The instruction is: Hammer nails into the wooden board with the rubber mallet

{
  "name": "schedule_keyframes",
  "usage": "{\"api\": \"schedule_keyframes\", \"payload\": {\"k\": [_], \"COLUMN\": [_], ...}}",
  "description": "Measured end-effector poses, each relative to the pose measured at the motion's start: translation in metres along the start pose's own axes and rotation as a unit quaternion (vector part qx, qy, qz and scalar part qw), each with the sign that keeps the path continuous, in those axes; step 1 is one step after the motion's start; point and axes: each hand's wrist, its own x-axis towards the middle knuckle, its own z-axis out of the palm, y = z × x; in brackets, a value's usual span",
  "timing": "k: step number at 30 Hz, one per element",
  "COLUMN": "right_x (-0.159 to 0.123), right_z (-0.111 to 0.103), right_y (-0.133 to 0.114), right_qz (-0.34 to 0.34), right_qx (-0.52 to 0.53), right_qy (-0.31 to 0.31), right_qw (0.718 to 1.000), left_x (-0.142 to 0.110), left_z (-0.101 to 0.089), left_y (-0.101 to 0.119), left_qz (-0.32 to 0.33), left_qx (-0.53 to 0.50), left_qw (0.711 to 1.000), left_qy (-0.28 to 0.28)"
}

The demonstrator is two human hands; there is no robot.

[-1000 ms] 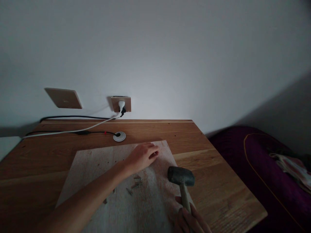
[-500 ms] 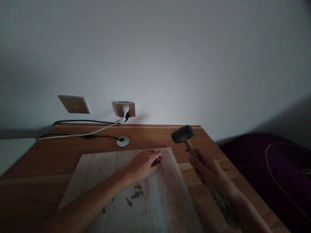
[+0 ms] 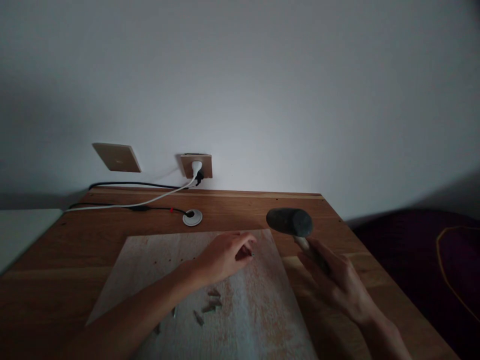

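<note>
A board (image 3: 262,310) with a worn whitish surface lies flat on the wooden table. Near its far right part, my left hand (image 3: 228,255) is closed in a pinch, with a small grey tip (image 3: 252,255) showing at the fingertips; the rest of that piece is hidden. My right hand (image 3: 337,280) grips the handle of a rubber mallet (image 3: 288,221), whose black head is raised to the right of my left hand, apart from it. Several small grey pieces (image 3: 212,306) lie loose on the board, too blurred to name. A row of dark dots (image 3: 170,260) runs left of my left hand.
Behind the wooden table (image 3: 240,212) stands a white wall with a socket (image 3: 189,165) and a blank plate (image 3: 118,156). White and black cables (image 3: 138,204) cross the back left, one entering a round grommet (image 3: 192,217). A dark purple item (image 3: 405,255) is at the right.
The mallet head has turned so that its round face points more toward me, and it sits slightly lower. My left hand keeps its pinch at nearly the same spot. The view has shifted slightly.
</note>
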Motion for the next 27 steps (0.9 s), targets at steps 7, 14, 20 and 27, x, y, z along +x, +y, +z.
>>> {"api": "schedule_keyframes", "payload": {"k": [7,14,20,27], "right_x": [-0.004,-0.006,-0.006,-0.007], "right_z": [0.006,0.007,0.012,0.011], "right_y": [0.001,0.002,0.004,0.001], "right_qz": [-0.024,-0.031,-0.052,-0.065], "right_qx": [-0.001,-0.024,-0.045,-0.068], "right_qy": [-0.093,-0.127,-0.131,-0.132], "right_qw": [0.995,0.991,0.989,0.987], "left_x": [0.001,0.003,0.006,0.008], "left_z": [0.001,-0.001,-0.003,-0.004], "left_y": [0.0,0.002,0.004,0.007], "left_qz": [-0.024,-0.036,-0.042,-0.044], "left_qx": [-0.027,-0.076,-0.09,-0.057], "left_qw": [0.999,0.996,0.995,0.997], "left_qy": [0.004,-0.003,-0.013,-0.014]}}
